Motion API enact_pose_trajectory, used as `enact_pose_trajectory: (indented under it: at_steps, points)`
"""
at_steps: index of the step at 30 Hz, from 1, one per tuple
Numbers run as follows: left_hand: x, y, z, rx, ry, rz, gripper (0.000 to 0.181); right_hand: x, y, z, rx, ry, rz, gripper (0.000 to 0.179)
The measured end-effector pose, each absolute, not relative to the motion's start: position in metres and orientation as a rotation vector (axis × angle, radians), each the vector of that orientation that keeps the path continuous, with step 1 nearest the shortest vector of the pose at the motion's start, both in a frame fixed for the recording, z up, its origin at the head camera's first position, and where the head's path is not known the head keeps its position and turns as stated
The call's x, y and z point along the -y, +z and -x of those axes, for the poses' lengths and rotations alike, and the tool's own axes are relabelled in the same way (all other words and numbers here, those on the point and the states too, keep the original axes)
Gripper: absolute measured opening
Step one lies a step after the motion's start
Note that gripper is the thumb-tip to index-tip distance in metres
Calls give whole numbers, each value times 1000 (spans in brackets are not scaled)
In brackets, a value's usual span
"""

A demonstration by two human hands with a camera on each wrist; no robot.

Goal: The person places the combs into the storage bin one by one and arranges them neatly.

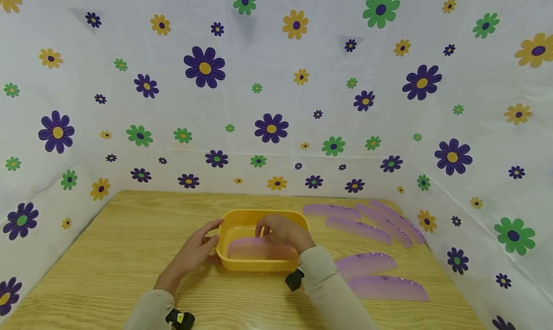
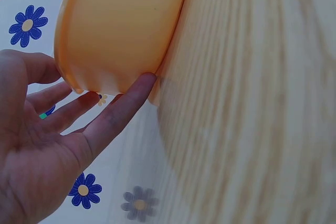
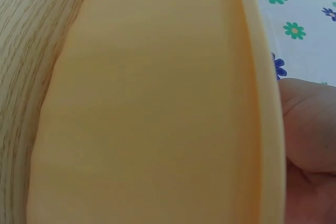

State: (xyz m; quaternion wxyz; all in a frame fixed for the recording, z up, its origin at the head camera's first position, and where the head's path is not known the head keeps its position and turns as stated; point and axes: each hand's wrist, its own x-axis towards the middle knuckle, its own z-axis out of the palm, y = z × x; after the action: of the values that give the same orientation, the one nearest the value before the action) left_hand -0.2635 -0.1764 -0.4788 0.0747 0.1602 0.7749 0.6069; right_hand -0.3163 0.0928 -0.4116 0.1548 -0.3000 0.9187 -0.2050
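A yellow plastic tub [image 1: 259,266] stands on the table with a translucent purple comb [image 1: 248,249] inside it. My right hand [image 1: 282,230] reaches over the tub's right end, its curled fingers gripping the comb at its upper edge. The fingertips are partly hidden there. In the right wrist view, the tub's side wall [image 3: 147,108] covers most of that hand [image 3: 310,129]. My left hand [image 1: 195,248] touches the tub's left end with spread fingers. In the left wrist view, the fingertips of this hand [image 2: 47,145] rest against the tub's outer wall [image 2: 121,30].
Several more purple combs lie on the wood-grain table [image 1: 129,234] to the tub's right. Some are at the back, such as one comb [image 1: 358,230]; a nearer comb [image 1: 389,288] lies by the right forearm. Flower-printed white cloth [image 1: 276,100] encloses the back and sides.
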Motion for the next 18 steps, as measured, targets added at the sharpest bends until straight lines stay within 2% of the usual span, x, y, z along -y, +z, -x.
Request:
enact_pose_trajectory:
  at_steps: [18]
  points:
    - [175, -478, 263, -2351, 1805, -458, 52, -92, -413, 317, -2535, -554, 867, 26]
